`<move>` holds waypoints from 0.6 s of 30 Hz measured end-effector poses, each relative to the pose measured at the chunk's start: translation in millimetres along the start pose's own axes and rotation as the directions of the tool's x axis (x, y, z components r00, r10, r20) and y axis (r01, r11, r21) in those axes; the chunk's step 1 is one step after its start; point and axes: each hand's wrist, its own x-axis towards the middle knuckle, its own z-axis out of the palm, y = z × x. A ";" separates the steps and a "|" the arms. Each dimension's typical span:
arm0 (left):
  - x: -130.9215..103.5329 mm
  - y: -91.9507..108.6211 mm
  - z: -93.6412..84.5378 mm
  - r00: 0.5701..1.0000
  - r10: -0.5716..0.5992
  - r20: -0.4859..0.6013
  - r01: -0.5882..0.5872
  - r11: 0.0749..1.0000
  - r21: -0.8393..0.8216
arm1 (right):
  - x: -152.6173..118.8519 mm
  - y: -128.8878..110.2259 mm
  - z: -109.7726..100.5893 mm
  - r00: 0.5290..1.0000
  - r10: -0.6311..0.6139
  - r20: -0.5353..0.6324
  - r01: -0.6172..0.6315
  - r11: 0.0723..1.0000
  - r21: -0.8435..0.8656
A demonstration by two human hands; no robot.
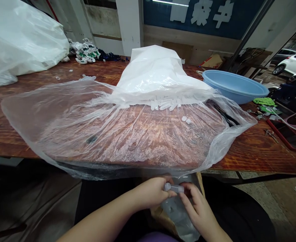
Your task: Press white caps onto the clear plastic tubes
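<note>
You have both hands low in front of the counter's near edge, over your lap, with a short translucent plastic tube [175, 188] between them. Your left hand [158, 192] grasps it near its left end, and the fingertips of your right hand [193, 203] pinch its right end. The tube lies nearly level, above an open brown container lined with clear plastic [174, 218].

Ahead of you, a wide sheet of thin, crinkled clear plastic [138, 137] spreads over the reddish-brown wooden counter [248, 154], its near edge drooping past the counter's edge. At its far side stands a bulky white plastic sack [155, 72], with a row of small translucent tubes [164, 105] at its base. Two small whitish pieces [186, 119] lie nearer you. Right of the sack sits a round light-blue plastic basin [235, 85]; far left, a large whitish plastic bag [29, 40] rests on the counter.
</note>
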 end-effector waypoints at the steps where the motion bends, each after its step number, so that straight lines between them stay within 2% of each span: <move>1: 0.0 0.2 -0.6 1.000 0.006 0.017 -0.006 1.000 -0.010 | -1.1 -0.7 -0.1 0.999 -0.029 0.020 0.030 0.999 -0.025; 2: -0.2 0.6 -1.3 0.999 0.013 0.031 -0.013 1.000 -0.015 | -2.0 -1.3 -0.3 0.998 0.007 0.062 -0.005 0.999 -0.037; 4: -0.8 1.8 -2.5 0.999 0.025 0.041 -0.024 0.999 -0.023 | -3.0 -2.3 -0.9 0.972 0.186 0.147 -0.184 0.983 -0.029; 5: -1.2 2.3 -2.9 0.999 0.025 0.040 -0.024 0.999 -0.031 | -3.2 -2.6 -1.2 0.960 0.234 0.153 -0.235 0.972 -0.014; 6: -1.6 2.5 -3.2 0.999 0.024 0.039 -0.022 0.999 -0.044 | -3.2 -2.6 -1.3 0.966 0.223 0.132 -0.225 0.974 -0.003; 8: -2.4 2.0 -3.4 0.999 0.026 0.047 -0.023 0.997 -0.076 | -3.0 -2.5 -0.6 0.997 0.049 0.057 -0.048 0.999 -0.023; 9: -2.7 1.2 -3.4 0.998 0.030 0.057 -0.025 0.996 -0.085 | -2.8 -2.6 0.5 0.998 -0.043 0.034 0.045 0.998 -0.047; 10: -2.8 0.3 -3.1 0.997 0.035 0.070 -0.029 0.996 -0.086 | -2.6 -2.8 2.0 0.996 -0.076 0.043 0.078 0.995 -0.055; 11: -2.8 -0.7 -2.8 0.995 0.042 0.087 -0.035 0.996 -0.081 | -2.5 -3.3 3.7 0.996 -0.032 0.085 0.035 0.999 -0.038; 12: -2.7 -1.6 -2.4 0.994 0.046 0.101 -0.039 0.997 -0.069 | -2.5 -3.9 5.5 0.987 0.069 0.145 -0.069 0.998 -0.003; 14: -2.2 -2.6 -1.6 0.992 0.047 0.115 -0.041 0.997 -0.061 | -3.4 -5.4 7.7 0.937 0.261 0.231 -0.281 0.958 0.060; 15: -1.9 -2.6 -1.4 0.992 0.050 0.117 -0.042 0.997 -0.069 | -4.3 -5.8 7.7 0.935 0.275 0.223 -0.297 0.953 0.068; 16: -1.7 -2.4 -1.4 0.991 0.052 0.123 -0.041 0.995 -0.089 | -5.6 -5.7 7.2 0.959 0.221 0.177 -0.233 0.971 0.051; 17: -1.7 -1.9 -1.6 0.989 0.052 0.138 -0.036 0.993 -0.117 | -6.9 -5.0 6.5 0.989 0.104 0.109 -0.105 0.994 0.003; 18: -1.7 -1.4 -1.7 0.985 0.050 0.167 -0.025 0.989 -0.149 | -8.2 -3.5 5.9 0.998 -0.041 0.048 0.044 0.997 -0.062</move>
